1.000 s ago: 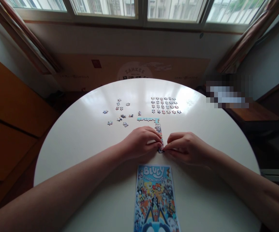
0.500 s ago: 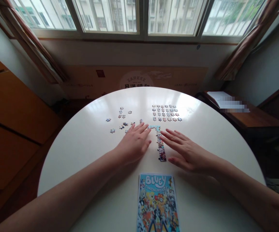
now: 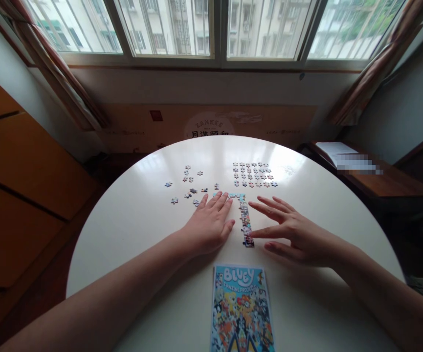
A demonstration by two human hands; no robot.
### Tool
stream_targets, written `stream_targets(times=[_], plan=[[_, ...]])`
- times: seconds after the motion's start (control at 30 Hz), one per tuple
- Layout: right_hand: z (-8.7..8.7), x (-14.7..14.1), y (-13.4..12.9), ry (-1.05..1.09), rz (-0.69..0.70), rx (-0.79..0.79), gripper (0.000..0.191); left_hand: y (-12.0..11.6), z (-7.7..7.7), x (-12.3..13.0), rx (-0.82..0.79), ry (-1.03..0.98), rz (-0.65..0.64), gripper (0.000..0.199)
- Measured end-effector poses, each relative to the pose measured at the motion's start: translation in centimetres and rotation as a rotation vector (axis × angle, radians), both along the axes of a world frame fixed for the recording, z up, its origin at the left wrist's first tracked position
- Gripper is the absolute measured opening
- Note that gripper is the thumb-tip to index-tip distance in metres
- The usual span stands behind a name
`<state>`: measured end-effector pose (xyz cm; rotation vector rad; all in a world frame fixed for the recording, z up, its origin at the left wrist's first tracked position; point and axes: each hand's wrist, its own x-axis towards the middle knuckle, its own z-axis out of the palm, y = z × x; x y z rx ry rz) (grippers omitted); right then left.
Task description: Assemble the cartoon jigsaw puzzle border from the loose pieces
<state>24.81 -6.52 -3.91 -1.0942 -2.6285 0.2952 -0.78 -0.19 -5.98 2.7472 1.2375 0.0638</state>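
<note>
A joined puzzle strip (image 3: pixel 246 220) lies on the white table, running toward me, with a light-blue top row reaching left from its far end. My left hand (image 3: pixel 213 220) rests flat, fingers spread, its fingertips over part of that top row. To the right of the strip, my right hand (image 3: pixel 292 227) has its fingers apart; the index and middle fingertips reach the strip's right edge. Neither hand holds anything. A picture card marked Bluey (image 3: pixel 242 308) lies near me, below the strip.
Several loose pieces (image 3: pixel 192 190) are scattered left of the strip. Rows of pieces (image 3: pixel 255 175) lie beyond my right hand. The round white table (image 3: pixel 123 230) has a curved far edge. A wooden side table (image 3: pixel 390 181) with papers stands at the right.
My right hand's fingers have spread wider, and one has moved down onto the lower part of the strip. My left hand's fingers have shifted slightly along the top row. The view has shifted slightly.
</note>
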Motion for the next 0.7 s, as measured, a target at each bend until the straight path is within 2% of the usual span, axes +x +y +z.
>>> stream_targets(times=[0.17,0.4,0.57,0.7], plan=[[-0.35,-0.34,0.12,0.017,0.039,0.013,0.034,0.12,-0.43,-0.05,0.023,-0.034,-0.001,0.058],[-0.25,-0.79,-0.1,-0.019,0.039,0.082,0.03,0.04,-0.21,0.06,-0.002,0.001,0.002,0.06],[-0.32,-0.96,-0.17,0.042,0.034,0.138,0.033,0.13,-0.48,-0.09,0.021,-0.037,-0.012,0.059],[-0.76,-0.91,0.12,0.041,0.02,0.117,0.039,0.17,-0.66,-0.18,0.052,-0.041,-0.012,0.057]])
